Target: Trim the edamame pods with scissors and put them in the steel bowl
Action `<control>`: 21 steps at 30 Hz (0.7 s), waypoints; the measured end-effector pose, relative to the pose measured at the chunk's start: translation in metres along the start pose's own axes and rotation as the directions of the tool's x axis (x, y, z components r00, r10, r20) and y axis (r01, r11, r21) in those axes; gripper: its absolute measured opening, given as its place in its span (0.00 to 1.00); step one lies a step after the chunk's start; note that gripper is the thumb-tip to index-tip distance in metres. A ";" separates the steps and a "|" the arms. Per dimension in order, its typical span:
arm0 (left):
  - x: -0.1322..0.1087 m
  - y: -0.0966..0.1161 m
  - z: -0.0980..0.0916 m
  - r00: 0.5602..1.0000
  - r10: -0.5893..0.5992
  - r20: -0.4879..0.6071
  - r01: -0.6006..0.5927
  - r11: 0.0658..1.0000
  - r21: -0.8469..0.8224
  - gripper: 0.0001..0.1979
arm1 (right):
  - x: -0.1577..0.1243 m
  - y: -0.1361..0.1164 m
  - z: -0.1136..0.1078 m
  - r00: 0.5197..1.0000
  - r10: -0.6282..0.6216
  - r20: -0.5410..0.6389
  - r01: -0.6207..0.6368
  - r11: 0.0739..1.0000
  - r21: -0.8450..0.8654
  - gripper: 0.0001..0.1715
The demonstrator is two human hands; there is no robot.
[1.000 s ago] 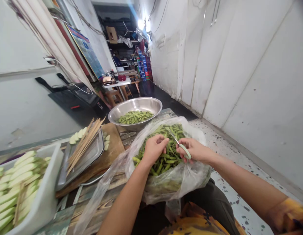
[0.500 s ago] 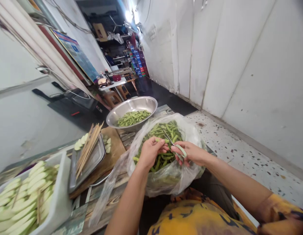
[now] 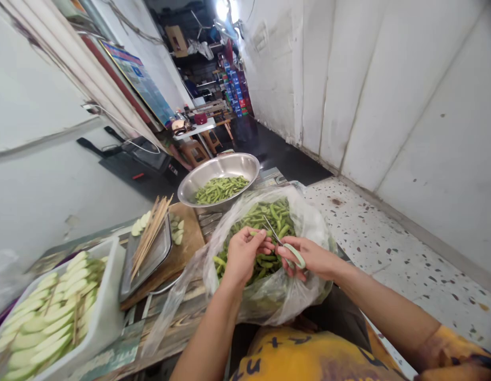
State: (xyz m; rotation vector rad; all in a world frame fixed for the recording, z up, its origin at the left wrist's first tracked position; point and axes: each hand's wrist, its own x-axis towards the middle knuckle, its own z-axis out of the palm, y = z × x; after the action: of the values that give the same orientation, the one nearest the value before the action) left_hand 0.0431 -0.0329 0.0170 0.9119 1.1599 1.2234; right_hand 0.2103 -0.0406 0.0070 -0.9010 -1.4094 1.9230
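right hand (image 3: 312, 257) holds scissors (image 3: 297, 256) over green pods (image 3: 284, 229).

Both hands (image 3: 247, 251) (image 3: 305, 256) curl close together, forearms (image 3: 211, 325) (image 3: 382, 296) angled inward.

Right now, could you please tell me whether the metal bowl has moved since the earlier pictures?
No, the metal bowl still sits just beyond the wooden board; only the whole view has shifted.

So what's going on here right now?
A person's right hand holds scissors, and the left hand pinches a green pod close to the blades. Both are above an open plastic bag of pods. Beyond it, a metal bowl holds more pods. Off to the left are a white tub of pale green slices and a bundle of sticks.
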 end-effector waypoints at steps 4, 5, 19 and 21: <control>-0.003 0.003 0.009 0.998 -0.032 -0.045 0.031 0.999 -0.020 0.19 | 0.000 0.004 -0.009 0.995 -0.004 0.095 -0.010 0.988 0.152 0.26; -0.004 0.003 0.011 0.997 -0.045 -0.055 0.044 0.999 -0.024 0.19 | 0.001 0.004 -0.011 0.993 -0.001 0.117 -0.021 0.983 0.185 0.26; 0.009 0.012 -0.013 0.976 0.127 -0.174 -0.107 0.987 0.121 0.14 | 0.006 -0.001 -0.021 0.994 0.109 0.011 -0.108 0.963 0.247 0.24; 0.010 0.014 -0.020 0.967 0.217 -0.131 -0.160 0.924 0.348 0.12 | 0.005 -0.001 -0.021 0.996 0.086 0.001 -0.083 0.953 0.291 0.23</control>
State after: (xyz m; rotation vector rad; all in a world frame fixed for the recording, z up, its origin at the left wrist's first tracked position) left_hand 0.0198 -0.0219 0.0249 1.2180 1.4726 1.2988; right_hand 0.2242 -0.0244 0.0021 -0.8398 -1.0570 2.1161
